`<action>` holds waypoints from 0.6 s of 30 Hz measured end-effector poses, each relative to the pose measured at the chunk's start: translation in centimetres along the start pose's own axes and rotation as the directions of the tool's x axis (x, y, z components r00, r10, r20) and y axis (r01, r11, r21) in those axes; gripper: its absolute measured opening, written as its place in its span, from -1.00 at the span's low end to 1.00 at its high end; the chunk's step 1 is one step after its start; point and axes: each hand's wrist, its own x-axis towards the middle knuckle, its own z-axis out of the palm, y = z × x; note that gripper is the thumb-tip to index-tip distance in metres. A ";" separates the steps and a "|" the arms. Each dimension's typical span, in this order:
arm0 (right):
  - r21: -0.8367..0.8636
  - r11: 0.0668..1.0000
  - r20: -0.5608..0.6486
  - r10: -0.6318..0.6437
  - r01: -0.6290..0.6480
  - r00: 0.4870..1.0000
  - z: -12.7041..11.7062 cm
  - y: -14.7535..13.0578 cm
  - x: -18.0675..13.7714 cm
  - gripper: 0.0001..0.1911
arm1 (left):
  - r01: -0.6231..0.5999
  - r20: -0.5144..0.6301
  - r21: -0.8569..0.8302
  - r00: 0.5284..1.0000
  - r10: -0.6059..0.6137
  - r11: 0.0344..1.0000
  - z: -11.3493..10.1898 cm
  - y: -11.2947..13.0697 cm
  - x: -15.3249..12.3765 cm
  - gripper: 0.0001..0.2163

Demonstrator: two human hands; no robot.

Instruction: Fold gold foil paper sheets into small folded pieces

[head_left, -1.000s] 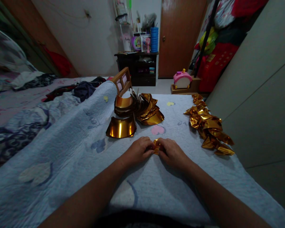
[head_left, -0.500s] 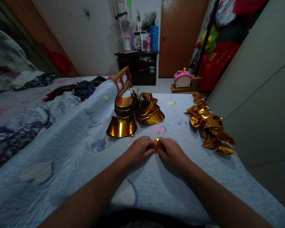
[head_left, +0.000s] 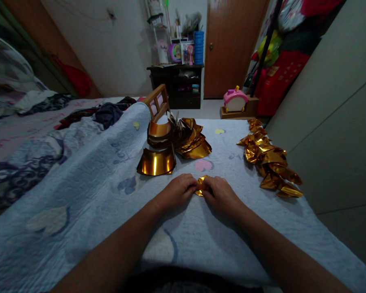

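Item: gold foil piece [head_left: 200, 183] — small, shape hard to make out, lying on the pale blue quilt [head_left: 110, 195]. The left hand [head_left: 178, 190] and right hand [head_left: 220, 192] meet over it, fingers of both pinched shut on its edges. Curved gold sheets [head_left: 157, 162] just beyond — folded gold pieces [head_left: 270, 162] well to the right.

A pale wall [head_left: 122, 53] fills the upper left of the frame, dimly lit. At top centre a brown wooden door [head_left: 232, 44] stands shut, with a dark cabinet [head_left: 183, 87] just to its left (its top crowded with small items too blurred to tell). A light floor [head_left: 205, 109] shows below them. A grey wardrobe panel [head_left: 332, 122] runs down the right edge. The bed's pale blue quilt [head_left: 88, 195] spreads across the lower frame.
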 end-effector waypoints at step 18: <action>-0.026 1.000 -0.002 0.006 -0.006 1.000 0.1 0.0 0.1 -0.92 | 0.042 -0.016 -0.033 0.999 -0.043 0.999 0.2 0.0 0.1 -0.95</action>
